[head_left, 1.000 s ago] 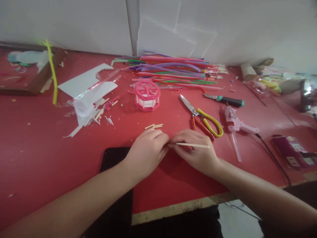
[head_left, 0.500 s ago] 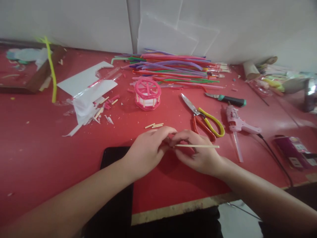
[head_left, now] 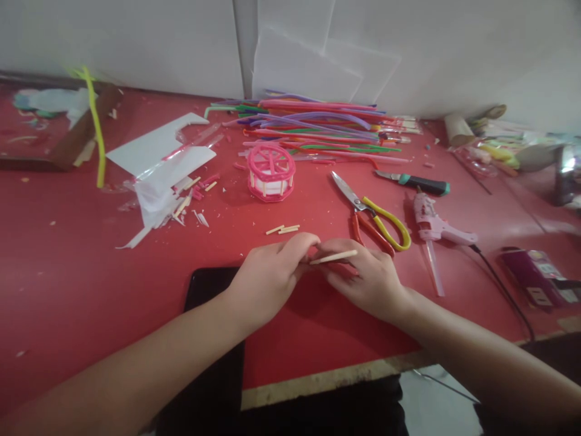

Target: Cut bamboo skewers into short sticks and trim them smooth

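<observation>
In the head view, the right hand (head_left: 363, 275) pinches a thin wooden stick (head_left: 336, 258), which slants across its fingers, with 1 end at the meeting point of the 2 hands. The left hand (head_left: 267, 275) is curled, its fingertips hidden; whether it grips anything, I cannot tell. Just beyond lie 3 short wooden pieces (head_left: 288, 229) and a pink octagonal frame (head_left: 272, 177). The red tabletop (head_left: 113, 272) also carries scissors (head_left: 359, 207), a utility knife (head_left: 422, 183), a pink glue gun (head_left: 431, 224) and coloured craft rods (head_left: 313, 124) near a white wall (head_left: 113, 42).
</observation>
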A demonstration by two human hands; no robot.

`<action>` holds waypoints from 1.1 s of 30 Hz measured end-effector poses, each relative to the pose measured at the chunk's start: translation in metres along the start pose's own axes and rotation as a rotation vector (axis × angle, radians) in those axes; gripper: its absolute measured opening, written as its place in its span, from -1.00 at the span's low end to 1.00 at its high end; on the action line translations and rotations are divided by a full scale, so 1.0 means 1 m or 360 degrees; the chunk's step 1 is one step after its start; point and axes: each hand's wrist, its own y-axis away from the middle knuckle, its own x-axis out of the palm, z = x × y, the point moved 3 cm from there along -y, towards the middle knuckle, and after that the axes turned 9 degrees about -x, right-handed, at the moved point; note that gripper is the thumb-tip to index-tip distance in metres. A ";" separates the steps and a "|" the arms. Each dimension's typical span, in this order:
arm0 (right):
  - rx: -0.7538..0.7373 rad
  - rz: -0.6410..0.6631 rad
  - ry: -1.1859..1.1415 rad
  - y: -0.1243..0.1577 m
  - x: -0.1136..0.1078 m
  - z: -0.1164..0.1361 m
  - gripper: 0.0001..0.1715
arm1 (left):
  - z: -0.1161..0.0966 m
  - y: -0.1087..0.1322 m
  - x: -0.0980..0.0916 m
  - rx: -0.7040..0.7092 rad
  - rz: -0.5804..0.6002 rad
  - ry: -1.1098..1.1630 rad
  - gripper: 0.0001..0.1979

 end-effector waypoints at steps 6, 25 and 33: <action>0.0084 -0.0036 -0.0108 0.000 0.002 0.002 -0.61 | 0.000 -0.003 0.000 -0.0063 0.0090 -0.0030 -0.68; 0.0275 0.0023 -0.0226 0.000 0.007 -0.001 -0.73 | 0.005 -0.012 -0.001 -0.0390 0.0183 0.0253 -0.75; 0.0361 -0.0019 -0.0241 -0.005 0.006 -0.003 -0.79 | 0.004 -0.013 -0.001 -0.0304 0.0219 0.0205 -0.75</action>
